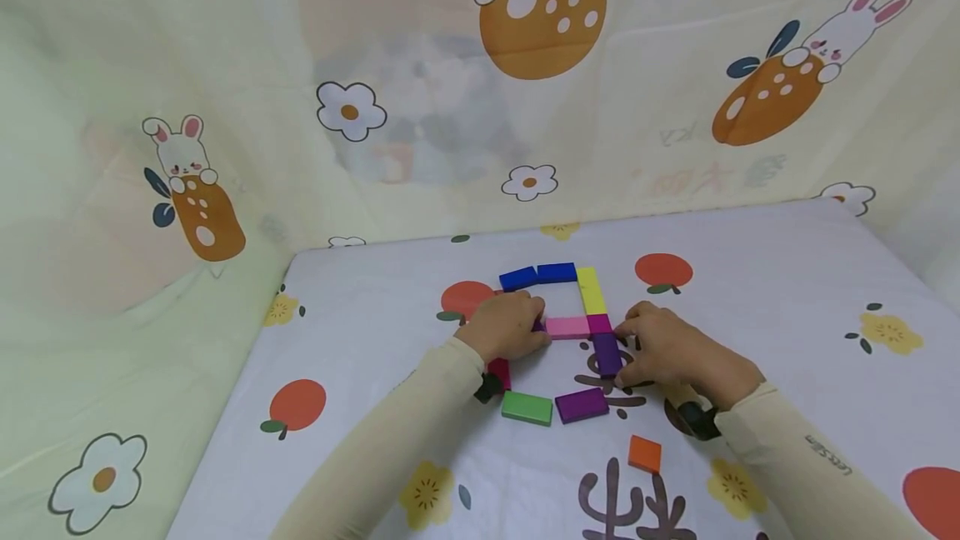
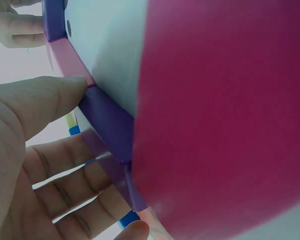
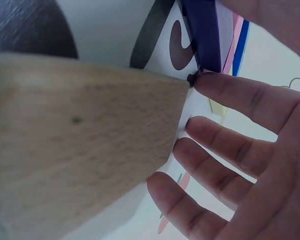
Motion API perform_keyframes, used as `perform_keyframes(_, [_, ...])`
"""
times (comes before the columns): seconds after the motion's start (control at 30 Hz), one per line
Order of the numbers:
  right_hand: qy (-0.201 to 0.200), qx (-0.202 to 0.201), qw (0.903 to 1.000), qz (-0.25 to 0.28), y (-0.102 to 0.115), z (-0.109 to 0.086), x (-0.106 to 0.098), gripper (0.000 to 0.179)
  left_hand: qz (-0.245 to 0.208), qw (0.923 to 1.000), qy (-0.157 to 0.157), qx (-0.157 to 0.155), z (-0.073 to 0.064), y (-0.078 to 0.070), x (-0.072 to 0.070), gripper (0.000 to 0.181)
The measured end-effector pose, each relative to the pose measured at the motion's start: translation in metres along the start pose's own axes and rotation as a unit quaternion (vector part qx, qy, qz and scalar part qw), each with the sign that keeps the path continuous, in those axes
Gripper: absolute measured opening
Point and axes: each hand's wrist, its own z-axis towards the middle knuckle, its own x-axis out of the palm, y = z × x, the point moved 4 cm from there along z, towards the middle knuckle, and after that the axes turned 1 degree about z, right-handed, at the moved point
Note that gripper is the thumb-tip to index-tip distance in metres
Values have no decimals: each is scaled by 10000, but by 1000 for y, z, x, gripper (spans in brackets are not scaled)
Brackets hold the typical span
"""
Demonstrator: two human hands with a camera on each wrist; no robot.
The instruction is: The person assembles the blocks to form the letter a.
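My left hand point(image 1: 506, 327) is at the left of a pink block point(image 1: 567, 328), holding a purple block point(image 2: 110, 120) that it mostly covers in the head view. The thumb lies near that block's joint with the pink one, the fingers along its other side. My right hand point(image 1: 667, 348) grips another purple block point(image 1: 607, 355), thumb and finger at its right side; the hold is partly hidden. This block adjoins a magenta block point(image 1: 598, 323) below a yellow block point(image 1: 591, 290). Two blue blocks point(image 1: 557, 273) lie at the top.
Nearer me lie a green block point(image 1: 527, 408), a dark purple block point(image 1: 582, 405) and an orange block point(image 1: 645, 454). A crimson block point(image 1: 499, 373) sits beside my left wrist. A bare wooden block point(image 3: 90, 145) lies under my right hand. Printed cloth point(image 1: 420, 340) covers the table.
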Motion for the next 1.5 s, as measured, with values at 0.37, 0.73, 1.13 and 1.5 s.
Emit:
perform_keyframes(0.37, [41,11,10000,15,1,-2,-1,57,-541,9985,-111,-28,-8,8,1,30])
perform_keyframes(0.73, [-46,-103,9999,-19,0,-4,-1,72,-1188,9917,-84,-492,-50,38,-5,37])
perform_keyframes(1.13, [-206,-214,9995,-122,8,-2,-5,61,-1552,9839,-115,-879,-64,33,11,32])
perform_keyframes(1.5, [-164,-1,9998,-80,7,-2,-5,44,-1576,9809,-341,-1085,-57,32,15,30])
